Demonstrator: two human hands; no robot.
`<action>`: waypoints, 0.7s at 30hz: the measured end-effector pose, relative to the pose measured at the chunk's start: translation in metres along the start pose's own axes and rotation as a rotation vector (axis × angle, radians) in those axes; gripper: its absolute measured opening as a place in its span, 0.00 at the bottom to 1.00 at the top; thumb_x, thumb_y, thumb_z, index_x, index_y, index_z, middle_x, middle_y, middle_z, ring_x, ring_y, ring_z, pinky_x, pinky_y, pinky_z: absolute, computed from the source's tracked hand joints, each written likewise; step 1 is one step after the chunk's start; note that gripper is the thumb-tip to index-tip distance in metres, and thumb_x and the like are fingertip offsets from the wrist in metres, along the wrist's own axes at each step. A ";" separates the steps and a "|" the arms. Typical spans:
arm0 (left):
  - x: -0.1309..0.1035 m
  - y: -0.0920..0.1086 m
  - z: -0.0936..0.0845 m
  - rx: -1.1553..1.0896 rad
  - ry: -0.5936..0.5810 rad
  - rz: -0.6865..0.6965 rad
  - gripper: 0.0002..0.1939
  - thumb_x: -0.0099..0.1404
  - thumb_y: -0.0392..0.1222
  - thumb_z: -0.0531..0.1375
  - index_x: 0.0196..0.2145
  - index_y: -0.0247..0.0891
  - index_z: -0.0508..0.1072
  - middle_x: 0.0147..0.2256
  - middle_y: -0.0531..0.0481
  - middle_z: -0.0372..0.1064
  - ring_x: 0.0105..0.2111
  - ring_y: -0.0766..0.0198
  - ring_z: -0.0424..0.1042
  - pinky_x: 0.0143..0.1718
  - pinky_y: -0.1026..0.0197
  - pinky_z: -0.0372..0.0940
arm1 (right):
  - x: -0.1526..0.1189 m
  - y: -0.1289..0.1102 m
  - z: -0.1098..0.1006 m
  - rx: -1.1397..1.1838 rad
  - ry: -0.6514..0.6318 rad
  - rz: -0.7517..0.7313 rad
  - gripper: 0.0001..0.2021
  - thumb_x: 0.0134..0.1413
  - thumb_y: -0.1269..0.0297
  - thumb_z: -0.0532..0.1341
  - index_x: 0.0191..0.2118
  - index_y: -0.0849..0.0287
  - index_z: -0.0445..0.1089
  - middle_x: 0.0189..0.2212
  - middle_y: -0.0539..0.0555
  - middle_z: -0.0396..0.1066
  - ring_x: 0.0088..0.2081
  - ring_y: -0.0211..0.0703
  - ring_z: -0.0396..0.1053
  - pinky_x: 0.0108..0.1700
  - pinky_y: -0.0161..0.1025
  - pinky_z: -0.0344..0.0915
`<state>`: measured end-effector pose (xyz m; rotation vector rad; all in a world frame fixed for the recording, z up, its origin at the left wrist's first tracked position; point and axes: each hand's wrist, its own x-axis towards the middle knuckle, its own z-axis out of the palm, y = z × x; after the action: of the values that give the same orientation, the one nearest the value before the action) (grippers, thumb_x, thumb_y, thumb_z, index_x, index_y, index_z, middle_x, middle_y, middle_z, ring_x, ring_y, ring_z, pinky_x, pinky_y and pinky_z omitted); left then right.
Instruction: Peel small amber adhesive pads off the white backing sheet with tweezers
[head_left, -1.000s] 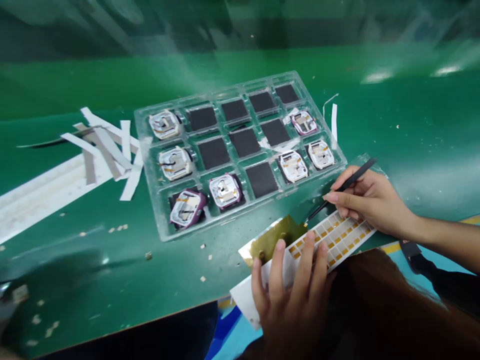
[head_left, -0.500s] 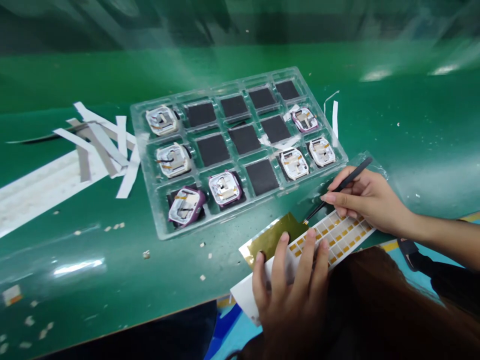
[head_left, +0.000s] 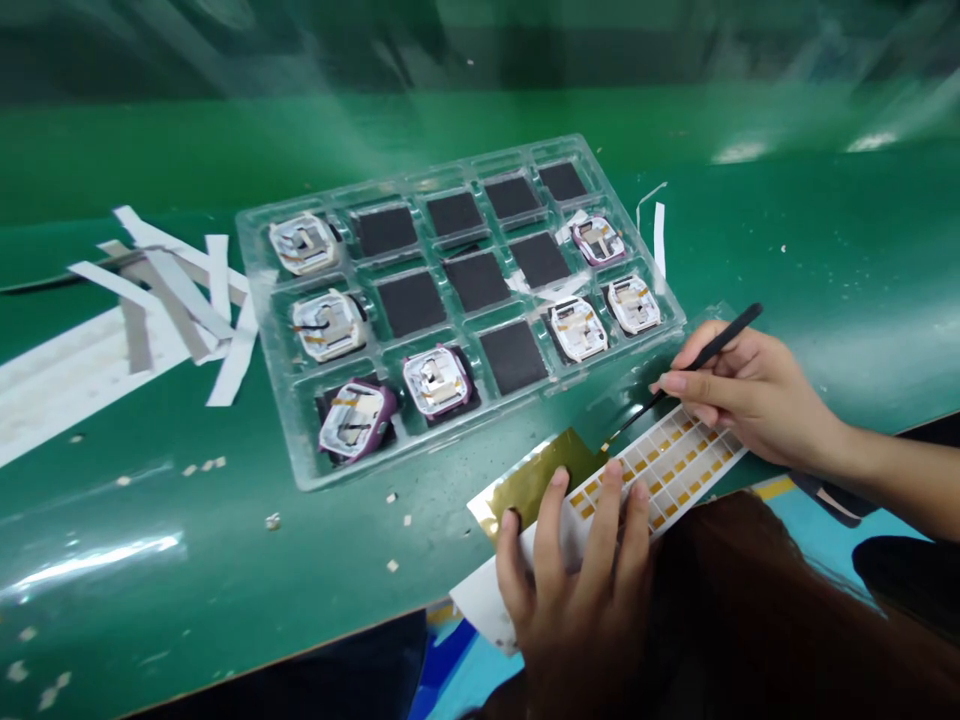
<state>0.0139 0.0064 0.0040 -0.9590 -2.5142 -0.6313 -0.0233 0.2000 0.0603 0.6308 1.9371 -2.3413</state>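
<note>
- The label sheet (head_left: 667,460), a white grid with small amber labels in rows, lies slanting at the near edge of the green table (head_left: 345,540), on the near side of the tray.
- Gold film (head_left: 525,490) lies along its far side, partly under the fingertips of the left hand.
- The left hand (head_left: 577,590) lies palm down across the sheet and the film, four fingers slightly apart and fingertips touching them; the thumb is hidden, so whether it grips from below cannot be told.
- The right hand (head_left: 742,390) pinches black tweezers (head_left: 721,343) between thumb and fingers, held slanting, the tips down by the film's right corner.
- A tiny pale piece (head_left: 604,447) is at the tweezer tips; whether they grip it is too small to tell.
- White backing paper (head_left: 484,605) shows beneath the left hand and reaches past the table edge.
- The clear tray (head_left: 281,410) has three rows of five compartments: seven hold watch cases (head_left: 578,329), some white, some purple-edged; eight show dark pads (head_left: 514,357).
- Paper strips (head_left: 180,290) are heaped left of the tray, partly over a long white sheet (head_left: 67,380).
- One narrow strip (head_left: 659,245) lies just right of the tray.
- Small pale scraps (head_left: 392,566) dot the table.
</note>
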 end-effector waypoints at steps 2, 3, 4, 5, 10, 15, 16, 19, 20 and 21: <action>0.000 0.001 0.001 -0.013 0.018 -0.008 0.14 0.61 0.43 0.61 0.45 0.43 0.72 0.48 0.55 0.71 0.58 0.48 0.56 0.60 0.38 0.47 | -0.004 -0.003 -0.005 -0.048 0.002 0.020 0.12 0.45 0.64 0.69 0.28 0.57 0.64 0.13 0.43 0.60 0.14 0.29 0.54 0.15 0.31 0.45; 0.001 0.002 0.001 -0.023 0.025 -0.011 0.14 0.61 0.44 0.60 0.45 0.42 0.72 0.46 0.54 0.72 0.59 0.47 0.55 0.60 0.38 0.47 | -0.005 -0.003 -0.007 -0.071 -0.003 0.033 0.12 0.45 0.64 0.69 0.28 0.57 0.64 0.12 0.43 0.60 0.14 0.30 0.53 0.15 0.31 0.44; 0.001 0.002 0.001 -0.033 0.029 -0.013 0.14 0.62 0.45 0.60 0.45 0.41 0.72 0.45 0.54 0.72 0.59 0.47 0.55 0.60 0.37 0.47 | -0.006 -0.003 -0.009 -0.088 -0.012 0.048 0.12 0.45 0.64 0.70 0.28 0.57 0.64 0.12 0.43 0.60 0.14 0.30 0.53 0.15 0.31 0.44; 0.001 0.002 0.001 -0.041 0.029 -0.011 0.14 0.62 0.45 0.59 0.46 0.40 0.72 0.44 0.54 0.73 0.59 0.46 0.55 0.60 0.37 0.47 | -0.006 -0.003 -0.011 -0.099 -0.021 0.061 0.13 0.45 0.64 0.70 0.28 0.57 0.63 0.12 0.43 0.60 0.14 0.30 0.53 0.15 0.31 0.43; 0.003 0.000 -0.001 -0.038 0.026 0.027 0.14 0.66 0.45 0.54 0.46 0.39 0.72 0.45 0.54 0.73 0.58 0.45 0.56 0.59 0.36 0.48 | -0.002 0.002 -0.013 -0.101 -0.052 0.066 0.14 0.44 0.65 0.70 0.30 0.57 0.62 0.12 0.41 0.61 0.13 0.28 0.53 0.14 0.29 0.43; 0.003 -0.001 -0.003 -0.034 0.014 0.029 0.14 0.65 0.44 0.56 0.47 0.38 0.72 0.44 0.53 0.73 0.58 0.46 0.56 0.59 0.37 0.47 | 0.000 0.005 -0.009 -0.088 -0.076 0.057 0.14 0.46 0.64 0.69 0.30 0.58 0.61 0.12 0.41 0.61 0.13 0.28 0.55 0.14 0.28 0.46; 0.003 -0.001 -0.003 -0.035 0.014 0.032 0.14 0.65 0.44 0.55 0.47 0.38 0.72 0.44 0.53 0.73 0.58 0.46 0.56 0.59 0.37 0.48 | 0.000 0.005 -0.009 -0.086 -0.073 0.058 0.15 0.45 0.64 0.69 0.29 0.58 0.61 0.12 0.41 0.61 0.13 0.28 0.56 0.14 0.28 0.46; 0.003 -0.001 -0.003 -0.043 0.015 0.026 0.14 0.65 0.43 0.55 0.47 0.38 0.72 0.43 0.53 0.73 0.58 0.46 0.56 0.60 0.37 0.47 | 0.000 0.004 -0.008 -0.076 -0.078 0.061 0.16 0.43 0.64 0.70 0.29 0.58 0.60 0.12 0.41 0.61 0.13 0.28 0.56 0.14 0.28 0.46; 0.003 -0.001 -0.002 -0.045 0.018 0.023 0.14 0.65 0.43 0.56 0.46 0.39 0.72 0.42 0.53 0.74 0.58 0.46 0.56 0.60 0.38 0.47 | 0.000 0.004 -0.008 -0.073 -0.081 0.062 0.16 0.43 0.64 0.70 0.29 0.58 0.60 0.12 0.41 0.61 0.13 0.28 0.56 0.14 0.28 0.46; 0.004 -0.001 -0.002 -0.048 0.023 0.022 0.14 0.64 0.43 0.56 0.46 0.38 0.72 0.42 0.53 0.74 0.58 0.46 0.56 0.60 0.38 0.47 | 0.000 0.003 -0.008 -0.071 -0.084 0.062 0.16 0.43 0.64 0.70 0.29 0.58 0.60 0.12 0.41 0.61 0.13 0.28 0.56 0.14 0.28 0.46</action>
<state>0.0113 0.0066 0.0074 -0.9885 -2.4753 -0.6946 -0.0199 0.2071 0.0561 0.5689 1.9265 -2.2152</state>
